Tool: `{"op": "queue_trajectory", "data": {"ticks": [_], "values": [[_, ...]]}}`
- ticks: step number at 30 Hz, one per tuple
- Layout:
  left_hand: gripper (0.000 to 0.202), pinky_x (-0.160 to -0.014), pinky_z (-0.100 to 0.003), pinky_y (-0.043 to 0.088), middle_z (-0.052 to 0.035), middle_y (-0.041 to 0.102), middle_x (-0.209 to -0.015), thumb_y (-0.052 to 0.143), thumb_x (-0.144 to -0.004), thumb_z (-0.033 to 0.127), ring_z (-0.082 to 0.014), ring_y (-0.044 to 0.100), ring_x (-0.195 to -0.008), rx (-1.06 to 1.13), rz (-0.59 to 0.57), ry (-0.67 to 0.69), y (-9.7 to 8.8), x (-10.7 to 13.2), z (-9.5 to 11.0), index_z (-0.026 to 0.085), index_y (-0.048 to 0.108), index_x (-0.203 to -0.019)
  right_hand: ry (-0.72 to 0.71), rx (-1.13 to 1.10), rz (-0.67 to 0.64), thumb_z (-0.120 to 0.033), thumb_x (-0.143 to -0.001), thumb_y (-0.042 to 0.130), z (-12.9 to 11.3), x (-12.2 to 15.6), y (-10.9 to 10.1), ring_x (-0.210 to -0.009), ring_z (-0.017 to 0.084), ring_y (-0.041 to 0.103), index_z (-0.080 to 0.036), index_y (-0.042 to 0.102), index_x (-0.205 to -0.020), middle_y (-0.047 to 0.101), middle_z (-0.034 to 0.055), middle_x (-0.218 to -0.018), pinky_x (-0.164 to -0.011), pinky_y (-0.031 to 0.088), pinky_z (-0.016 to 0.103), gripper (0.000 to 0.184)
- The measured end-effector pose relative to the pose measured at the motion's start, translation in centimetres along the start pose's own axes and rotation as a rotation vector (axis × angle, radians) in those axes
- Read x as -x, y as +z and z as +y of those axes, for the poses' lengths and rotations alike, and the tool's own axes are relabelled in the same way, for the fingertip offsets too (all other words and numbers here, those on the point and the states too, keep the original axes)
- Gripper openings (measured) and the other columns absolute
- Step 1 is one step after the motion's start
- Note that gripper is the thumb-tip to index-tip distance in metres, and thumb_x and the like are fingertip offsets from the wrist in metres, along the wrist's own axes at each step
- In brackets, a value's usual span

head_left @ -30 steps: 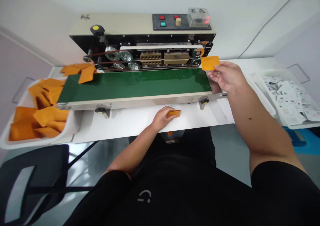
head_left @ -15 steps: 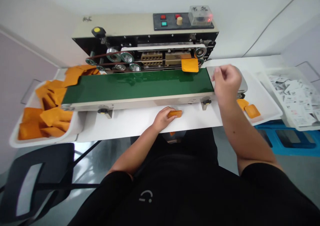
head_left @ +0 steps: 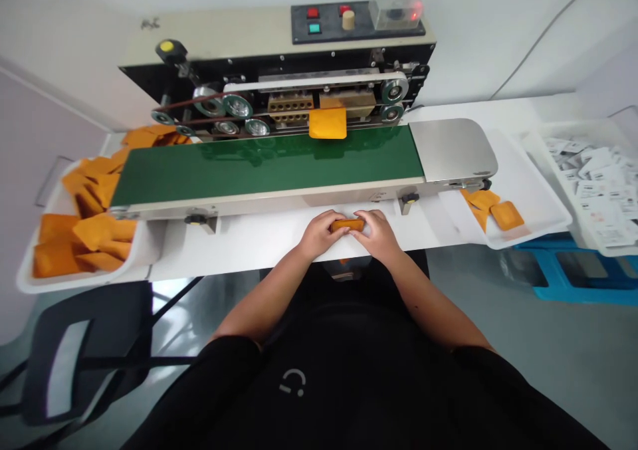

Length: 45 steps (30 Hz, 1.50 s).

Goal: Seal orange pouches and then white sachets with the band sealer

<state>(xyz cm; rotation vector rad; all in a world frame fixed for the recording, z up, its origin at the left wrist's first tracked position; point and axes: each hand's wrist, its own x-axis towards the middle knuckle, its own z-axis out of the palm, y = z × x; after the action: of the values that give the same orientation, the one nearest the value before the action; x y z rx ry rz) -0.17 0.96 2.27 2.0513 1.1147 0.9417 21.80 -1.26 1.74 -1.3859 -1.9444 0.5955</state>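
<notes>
My left hand (head_left: 319,233) and my right hand (head_left: 377,236) hold a small orange pouch (head_left: 347,225) between them at the front of the white table. Fingers of both hands pinch its two ends, and its narrow edge faces up at me. Beyond them runs the green conveyor belt (head_left: 269,167) of a band sealer (head_left: 214,44). A second orange pouch (head_left: 327,123) hangs from the sealing head, over the belt's far edge. Whether anything is inside the pouches cannot be seen.
A white bin (head_left: 149,254) heaped with orange pouches stands at the left. On the right are a white tray (head_left: 543,221) with several orange pouches and another bin (head_left: 591,245) of small white packets. A black chair (head_left: 100,304) and blue stool (head_left: 553,284) stand below.
My right hand has come down from above the metal end plate to the pouch in my left hand. The pouch in the sealer has travelled left along the head.
</notes>
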Motion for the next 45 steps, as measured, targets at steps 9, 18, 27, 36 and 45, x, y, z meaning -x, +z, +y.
{"op": "queue_trajectory", "data": {"ticks": [9, 18, 27, 36, 45], "values": [[0.021, -0.079, -0.030, 0.053, -0.0051, 0.073, -0.093, 0.076, -0.092, 0.038, -0.0186, 0.068, -0.085, 0.008, 0.034, -0.030, 0.2, 0.0, -0.5, 0.020, 0.071, -0.103, 0.245, -0.251, 0.045, -0.041, -0.091, 0.071, 1.1, 0.7, 0.1, -0.083, 0.020, 0.068, -0.020, 0.071, -0.101, 0.072, 0.0061, -0.095, -0.081, 0.056, 0.035, 0.024], [0.021, -0.078, -0.031, 0.052, -0.0048, 0.071, -0.090, 0.076, -0.092, 0.038, -0.0189, 0.067, -0.083, -0.011, 0.065, -0.023, 0.2, -0.3, -0.6, 0.020, 0.071, -0.101, 0.429, -0.827, 0.174, -0.048, -0.087, 0.078, -0.5, 0.6, -1.6, -0.061, 0.014, 0.068, -0.017, 0.065, -0.096, 0.070, 0.0011, -0.072, -0.061, 0.056, 0.026, 0.034], [0.017, -0.078, -0.031, 0.052, -0.0046, 0.071, -0.092, 0.075, -0.093, 0.034, -0.0185, 0.066, -0.084, -0.035, 0.030, -0.007, 0.4, 0.0, -1.0, 0.020, 0.071, -0.103, 0.379, -0.889, 0.247, -0.033, -0.083, 0.082, -4.4, 0.7, -5.8, -0.065, 0.013, 0.070, -0.017, 0.071, -0.100, 0.072, 0.0009, -0.075, -0.063, 0.060, 0.025, 0.026], [0.016, -0.078, -0.031, 0.052, -0.0050, 0.071, -0.093, 0.075, -0.092, 0.030, -0.0184, 0.067, -0.084, -0.019, 0.011, -0.029, 0.4, 0.1, -0.9, 0.019, 0.071, -0.103, 0.289, -0.975, 0.564, -0.010, -0.079, 0.079, -4.6, -6.9, -15.6, -0.061, 0.011, 0.069, -0.016, 0.066, -0.103, 0.074, 0.0033, -0.087, -0.059, 0.057, 0.023, 0.028], [0.015, -0.079, -0.032, 0.051, -0.0052, 0.072, -0.095, 0.074, -0.092, 0.028, -0.0189, 0.067, -0.085, -0.013, -0.013, -0.041, 0.4, 0.1, -1.0, 0.020, 0.072, -0.104, 0.590, -1.128, 0.562, -0.026, -0.100, 0.065, -1.9, -11.7, -17.9, -0.059, 0.008, 0.058, -0.020, 0.059, -0.103, 0.061, -0.0024, -0.075, -0.056, 0.051, 0.020, 0.009]]}}
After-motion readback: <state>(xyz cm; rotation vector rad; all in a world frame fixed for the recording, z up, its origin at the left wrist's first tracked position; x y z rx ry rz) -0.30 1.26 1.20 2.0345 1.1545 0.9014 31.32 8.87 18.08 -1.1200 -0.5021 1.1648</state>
